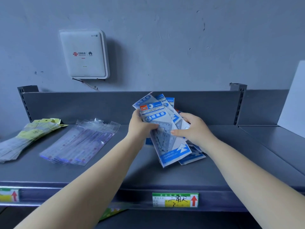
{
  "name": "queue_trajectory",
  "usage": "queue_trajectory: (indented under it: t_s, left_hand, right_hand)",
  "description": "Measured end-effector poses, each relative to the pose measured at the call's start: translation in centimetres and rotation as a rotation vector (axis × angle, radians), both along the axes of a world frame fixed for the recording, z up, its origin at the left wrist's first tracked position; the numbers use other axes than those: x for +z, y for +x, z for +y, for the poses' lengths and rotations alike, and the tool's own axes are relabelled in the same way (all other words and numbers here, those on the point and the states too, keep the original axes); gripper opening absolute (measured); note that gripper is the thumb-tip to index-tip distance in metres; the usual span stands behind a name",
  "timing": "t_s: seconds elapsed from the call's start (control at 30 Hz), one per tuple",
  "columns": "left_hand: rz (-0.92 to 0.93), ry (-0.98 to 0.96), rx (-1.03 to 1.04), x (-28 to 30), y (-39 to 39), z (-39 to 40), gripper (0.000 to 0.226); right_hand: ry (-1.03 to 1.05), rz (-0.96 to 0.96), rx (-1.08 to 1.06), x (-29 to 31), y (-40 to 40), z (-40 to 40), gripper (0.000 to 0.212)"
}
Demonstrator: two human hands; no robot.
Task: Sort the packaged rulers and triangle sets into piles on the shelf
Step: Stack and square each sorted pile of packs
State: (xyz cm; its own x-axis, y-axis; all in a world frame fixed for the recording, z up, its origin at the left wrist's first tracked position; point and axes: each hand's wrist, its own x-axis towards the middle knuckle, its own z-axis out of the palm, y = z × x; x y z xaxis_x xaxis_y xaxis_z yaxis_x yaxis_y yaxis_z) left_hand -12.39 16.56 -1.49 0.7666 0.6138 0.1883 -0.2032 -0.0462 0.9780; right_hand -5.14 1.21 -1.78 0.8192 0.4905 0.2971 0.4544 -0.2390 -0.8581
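On a grey metal shelf [115,172] set against a scuffed blue-grey wall [165,38], three groups of packages lie from left to right. At the far left a pile of rulers with yellow header cards [26,136] runs off the picture's edge, so its full length is cut off. Just beside it lies a fanned pile of rulers in clear sleeves [79,142], their print too faint to read. Above these, a white router box [83,53] hangs on the wall with a thin cable below it.

Right of centre, the left hand [140,128] grips the top blue-and-white triangle set [161,128] by its left edge, thumb curled over the front. The right hand [194,128] holds the same bundle from the right, thumb pressed on the front pack and fingers curled behind, where they are hidden. More triangle set packs [191,154] fan out behind the front one, mostly covered, so their number cannot be told. Whether the bundle's lower edge touches the shelf is unclear.

On the shelf's front lip sits a green and yellow price label [175,199] with a red arrow; another label [9,195] at the left is cut off.
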Motion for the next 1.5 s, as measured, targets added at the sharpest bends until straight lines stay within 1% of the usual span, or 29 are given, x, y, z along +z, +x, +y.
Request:
queue_trajectory:
  t_s: [0.03,0.1,0.17,0.2,0.23,0.27,0.33,0.37,0.43,0.5,0.57,0.63,0.7,0.77,0.9,1.03,1.07,1.1,1.17,1.23,1.33,1.4,1.5]
  left_hand:
    - [-0.01,0.056,0.021,0.1,-0.2,-0.1,0.065]
    - [-0.05,0.154,0.062,0.4,-0.6,-0.1,0.075]
    - [-0.115,0.197,0.047,1.2,-1.0,-0.3,0.085]
    - [-0.154,0.196,0.005,1.6,-1.3,-0.5,0.085]
    - [-0.182,0.202,-0.04,2.0,-1.5,-0.8,0.08]
    - [-0.199,0.226,-0.079,2.3,-1.7,-1.0,0.071]
    - [-0.194,0.291,-0.146,2.5,-2.1,-1.5,0.043]
    - [-0.188,0.298,-0.179,2.4,-2.3,-1.9,0.033]
    - [-0.194,0.28,-0.229,1.7,-2.7,-2.4,0.024]
    - [-0.223,0.242,-0.265,1.2,-3.0,-3.0,0.02]
    - [-0.245,0.239,-0.301,1.1,-3.2,-3.5,0.018]
    - [-0.258,0.26,-0.336,1.3,-3.5,-3.9,0.021]
    - [-0.278,0.256,-0.341,1.5,-3.9,-3.8,0.026]
    - [-0.264,0.238,-0.338,1.2,-4.3,-3.6,0.026]
    - [-0.166,0.128,-0.405,0.0,-4.6,-4.2,0.028]
    - [-0.197,0.113,-0.406,1.2,-4.7,-4.4,0.027]
    - [-0.179,0.13,-0.396,1.2,-4.8,-4.3,0.025]
    - [-0.138,0.167,-0.378,0.9,-4.9,-4.3,0.023]
    - [-0.027,0.246,-0.339,-0.1,-5.1,-4.2,0.02]
    - [0.021,0.311,-0.311,-0.6,-5.2,-4.0,0.018]
    - [-0.006,0.368,-0.263,0.5,-5.1,-3.8,0.016]
    - [-0.011,0.424,-0.285,0.7,-5.1,-3.8,0.019]
    - [0.105,0.556,-0.317,0.1,-4.9,-3.5,0.017]
  right_hand:
    - [-0.003,0.012,0.009,-0.2,-0.1,0.0,0.075]
    - [0.029,0.01,0.031,-0.3,-0.3,-0.1,0.078]
    - [0.093,-0.017,0.05,0.1,-0.5,-0.1,0.074]
    - [0.128,-0.033,0.065,0.4,-0.8,-0.2,0.069]
    - [0.155,-0.043,0.072,0.7,-1.0,-0.3,0.064]
    - [0.177,-0.055,0.075,1.0,-1.1,-0.4,0.06]
    - [0.186,-0.057,0.058,1.2,-1.4,-0.7,0.054]
    - [0.175,-0.061,0.048,1.2,-1.6,-0.9,0.052]
    - [0.168,-0.096,0.028,1.1,-2.1,-1.2,0.047]
    - [0.209,-0.118,0.028,0.8,-2.7,-1.3,0.041]
    - [0.263,-0.11,0.079,0.5,-3.5,-1.2,0.038]
    - [0.33,-0.094,0.135,0.4,-4.2,-1.0,0.045]
    - [0.36,-0.081,0.14,0.2,-4.5,-1.0,0.052]
    - [0.346,-0.034,0.154,-0.2,-4.7,-1.2,0.047]
    - [0.252,0.041,0.191,-1.0,-5.0,-1.0,0.037]
    - [0.359,0.076,0.207,0.1,-5.3,-0.9,0.032]
    - [0.348,0.073,0.224,0.2,-5.3,-1.1,0.034]
    - [0.294,0.071,0.24,-0.1,-5.2,-1.4,0.038]
    - [0.121,0.066,0.228,-1.0,-5.0,-1.7,0.044]
    - [0.001,0.057,0.178,-1.4,-4.9,-1.7,0.056]
    - [0.015,0.064,0.157,-1.0,-4.6,-1.4,0.064]
    - [0.014,0.065,0.153,-0.8,-4.3,-1.3,0.066]
    - [-0.059,0.045,0.139,-1.1,-4.3,-1.5,0.066]
